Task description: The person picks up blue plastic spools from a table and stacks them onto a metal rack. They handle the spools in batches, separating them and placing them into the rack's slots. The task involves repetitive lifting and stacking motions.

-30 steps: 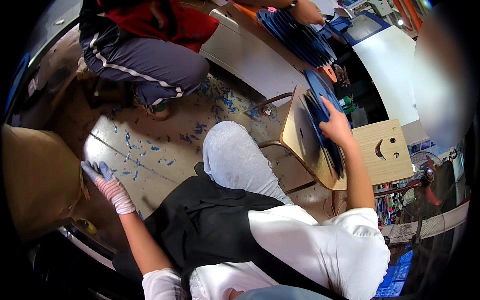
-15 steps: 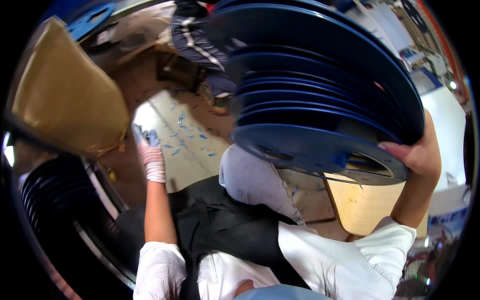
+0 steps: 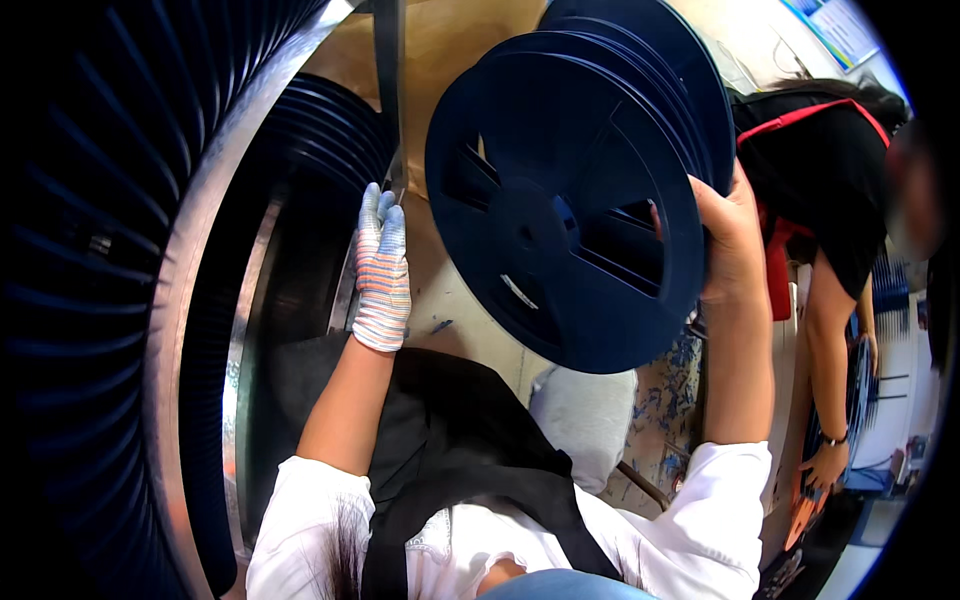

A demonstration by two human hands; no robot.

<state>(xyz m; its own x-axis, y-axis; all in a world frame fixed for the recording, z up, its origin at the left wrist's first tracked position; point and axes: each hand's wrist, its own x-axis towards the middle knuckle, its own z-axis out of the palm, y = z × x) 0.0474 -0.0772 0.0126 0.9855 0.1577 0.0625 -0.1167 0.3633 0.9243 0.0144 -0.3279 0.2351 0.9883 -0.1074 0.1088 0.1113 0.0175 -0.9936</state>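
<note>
In the head view, a batch of dark blue reels (image 3: 575, 180) is held up in front of the body by the bare right hand (image 3: 735, 235), which is closed around the rim at the batch's right side; part of the grip is hidden behind the discs. The batch is tilted, with one slotted face turned toward the camera, and no support other than that hand can be made out. The gloved left hand (image 3: 380, 270) is held with its fingers extended and close together, nothing gripped, just beside an upright metal post (image 3: 389, 80); whether the post is touched cannot be told. As for progress, a long row of discs (image 3: 90, 250) is already stood on edge at the far left, behind a curved-looking metal rail (image 3: 170, 330), and a shorter row (image 3: 325, 125) is lined up near the left fingers. The held batch is judged not yet set down, being clear of both rows. At the right, further blue discs (image 3: 860, 400) are seen beside a co-worker's hand (image 3: 825, 465); their number cannot be counted. Blue scraps are scattered over the floor (image 3: 665, 390).
</note>
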